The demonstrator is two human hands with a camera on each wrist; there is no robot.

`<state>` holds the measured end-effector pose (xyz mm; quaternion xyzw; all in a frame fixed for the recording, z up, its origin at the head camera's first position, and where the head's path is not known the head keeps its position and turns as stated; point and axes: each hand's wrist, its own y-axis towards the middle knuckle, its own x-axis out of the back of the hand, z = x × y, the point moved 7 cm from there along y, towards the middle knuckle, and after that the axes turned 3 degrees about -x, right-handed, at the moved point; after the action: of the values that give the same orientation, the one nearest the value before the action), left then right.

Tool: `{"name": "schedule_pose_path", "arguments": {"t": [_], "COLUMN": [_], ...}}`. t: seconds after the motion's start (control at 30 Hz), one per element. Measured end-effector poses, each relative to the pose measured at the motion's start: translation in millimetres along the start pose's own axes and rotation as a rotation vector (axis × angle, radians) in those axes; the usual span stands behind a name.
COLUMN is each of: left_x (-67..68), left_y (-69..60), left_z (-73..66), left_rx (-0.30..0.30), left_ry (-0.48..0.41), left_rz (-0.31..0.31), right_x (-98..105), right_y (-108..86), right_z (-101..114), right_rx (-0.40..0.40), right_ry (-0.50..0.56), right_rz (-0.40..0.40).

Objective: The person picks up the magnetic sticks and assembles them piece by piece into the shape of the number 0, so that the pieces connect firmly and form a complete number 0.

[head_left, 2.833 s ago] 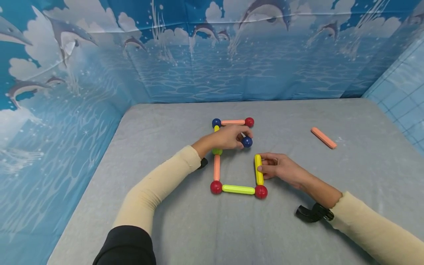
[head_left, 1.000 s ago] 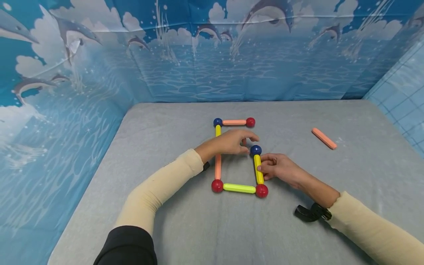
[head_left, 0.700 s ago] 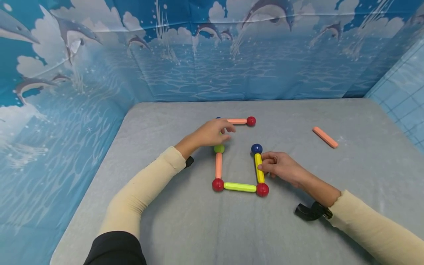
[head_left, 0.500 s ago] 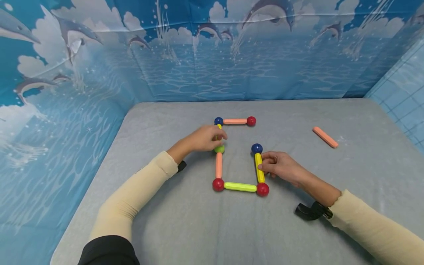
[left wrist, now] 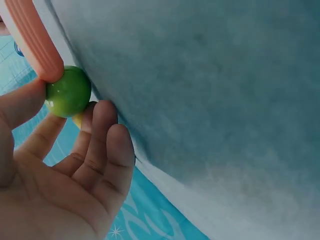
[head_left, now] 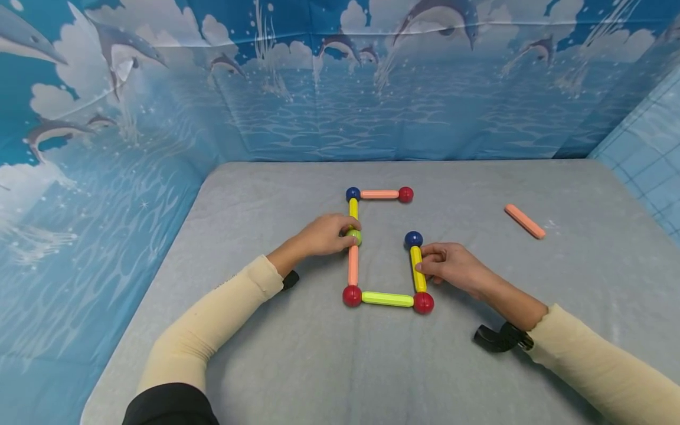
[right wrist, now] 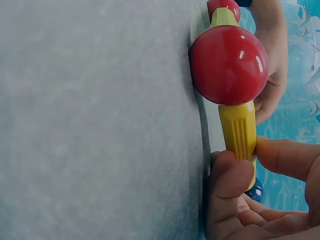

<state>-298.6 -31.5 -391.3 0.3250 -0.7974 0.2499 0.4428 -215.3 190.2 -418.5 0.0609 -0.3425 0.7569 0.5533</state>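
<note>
On the grey cloth lies a figure of magnetic building sticks and balls. My left hand [head_left: 321,237] pinches the green ball [left wrist: 69,92], which joins a yellow stick [head_left: 353,206] above and an orange stick [head_left: 353,267] below. My right hand [head_left: 457,268] holds the right-hand yellow stick [right wrist: 235,122] between thumb and fingers. That stick links a blue ball [head_left: 413,239] to a red ball [head_left: 423,303]. A lime stick [head_left: 388,299] runs along the near side to another red ball [head_left: 352,296]. Between the green ball and the right-hand blue ball is a gap.
At the figure's far end, an orange stick [head_left: 379,194] joins a blue ball [head_left: 353,194] and a red ball [head_left: 406,195]. One loose orange stick [head_left: 525,221] lies to the right. A dolphin-print curtain [head_left: 340,106] stands behind the grey table [head_left: 297,366].
The left hand set the blue ball at the far end of the right yellow stick, released it, then moved left to the green ball. The right hand kept its hold.
</note>
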Motion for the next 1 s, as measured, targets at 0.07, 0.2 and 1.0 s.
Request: {"name": "schedule_pose_path", "arguments": {"t": [0.07,0.2,1.0], "left_x": [-0.2,-0.4,-4.4], "left_y": [-0.8,-3.1,-6.2], "left_z": [1.2,1.8,10.7], "left_rx": [0.014,0.051,0.103], "left_ry": [-0.012,-0.042,-0.140], "left_rz": [-0.009,-0.012,-0.012], "right_x": [0,-1,-2], "right_y": [-0.7,-1.8,-3.3], "right_z": [0,0,0], "right_rx": [-0.006,-0.012,0.027], "right_ry": [0.003,0.001,-0.017], "right_rz": [-0.002,-0.011,-0.050]}}
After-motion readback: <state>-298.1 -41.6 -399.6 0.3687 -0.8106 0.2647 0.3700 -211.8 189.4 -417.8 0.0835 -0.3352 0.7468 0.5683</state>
